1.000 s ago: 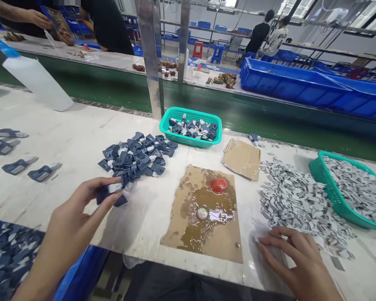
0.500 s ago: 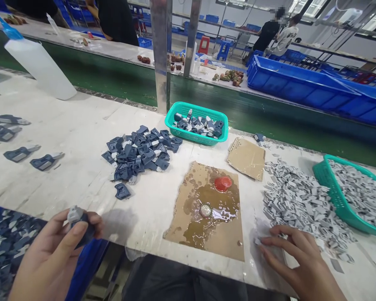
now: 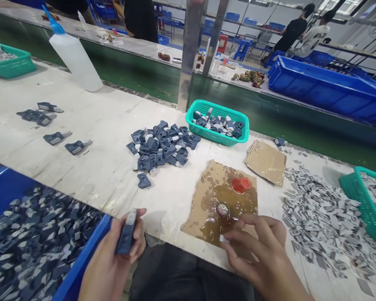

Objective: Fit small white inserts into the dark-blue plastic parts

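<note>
- While the left hand [image 3: 113,261] gripped a dark blue part [image 3: 126,234] low in the frame, left of centre, its fingers were closed round it, thumb across the front.
- That part stood near upright — long axis running up the frame, tilted slightly right, its pale grey tip uppermost and pointing away from the person.
- At lower centre-right, the right hand [image 3: 263,255] hovered over the wet cardboard [image 3: 213,184]; its fingertips pinched a small grey piece [image 3: 223,238] just above the glue-soaked near edge.
- Just beyond those fingers sat a round cap [image 3: 223,209] in the brown pool, with a red cap [image 3: 241,184] further up.
- Risks, as I judged them: the grey piece was tiny and likely sticky, so it could slip or cling to a finger; too much glue might smear onto the skin or the table [image 3: 90,175].
- The blue part was held over the bench edge — a loose grip could drop it into the blue bin [image 3: 90,251] at lower left.
- Blue parts [image 3: 159,146] were heaped at centre, grey pieces [image 3: 319,217] at right.
</note>
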Available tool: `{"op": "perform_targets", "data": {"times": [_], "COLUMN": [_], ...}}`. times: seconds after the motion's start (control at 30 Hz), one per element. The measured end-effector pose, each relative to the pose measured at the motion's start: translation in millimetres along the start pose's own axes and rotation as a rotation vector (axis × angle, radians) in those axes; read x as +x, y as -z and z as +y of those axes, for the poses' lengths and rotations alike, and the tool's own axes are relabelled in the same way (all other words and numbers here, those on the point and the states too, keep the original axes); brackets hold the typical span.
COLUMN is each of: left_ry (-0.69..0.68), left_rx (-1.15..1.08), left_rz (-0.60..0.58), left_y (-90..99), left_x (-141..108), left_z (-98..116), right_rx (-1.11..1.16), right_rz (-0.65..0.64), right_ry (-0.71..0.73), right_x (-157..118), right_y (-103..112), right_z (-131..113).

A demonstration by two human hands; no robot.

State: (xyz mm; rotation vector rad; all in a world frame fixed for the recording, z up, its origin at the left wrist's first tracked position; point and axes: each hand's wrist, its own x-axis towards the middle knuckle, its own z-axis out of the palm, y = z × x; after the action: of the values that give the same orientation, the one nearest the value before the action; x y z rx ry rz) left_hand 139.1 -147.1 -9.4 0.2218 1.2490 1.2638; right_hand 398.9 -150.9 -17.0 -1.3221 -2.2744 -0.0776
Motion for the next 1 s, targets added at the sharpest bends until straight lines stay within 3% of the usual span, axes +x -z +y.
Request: {"op": "perform_targets", "data": {"times": [0.1,0.23,0.4,0.7,0.87,1.0], "left_ry": [0.092,0.141,0.171,0.128,0.065,0.079], "left_rx": [-0.096,-0.139,-0.147,-0.079,-0.046,-0.138], "left_rz": [-0.035,0.025,0.087,0.069,-0.016,-0.142], "left_y": [1.2,1.7,-1.0,1.7,-5.2,-14.0], "left_x": [-4.7,-10.2,-14.0,-13.4,-16.6,-18.7], "left_z": [-9.1,-10.8,-6.9,-12.6,-21.2,-26.0], "right_rx": [0.052,0.096,-0.007,-0.055,-0.060,0.061], "right_rz": [-0.026,0.028,-0.025,-0.072,-0.016,-0.061], "right_ry": [-0.053,-0.115,-0.060,-0.006,-0.003,-0.159], "right_x": [7.3,10.6,15.5,17.2,23.5,22.6], "right_y": [-16.4,-28.1,-27.1,-24.1,-16.3,-1.6], "right_z": [-12.9,-19.6,-11.2,-8.5,-2.8,2.1]}}
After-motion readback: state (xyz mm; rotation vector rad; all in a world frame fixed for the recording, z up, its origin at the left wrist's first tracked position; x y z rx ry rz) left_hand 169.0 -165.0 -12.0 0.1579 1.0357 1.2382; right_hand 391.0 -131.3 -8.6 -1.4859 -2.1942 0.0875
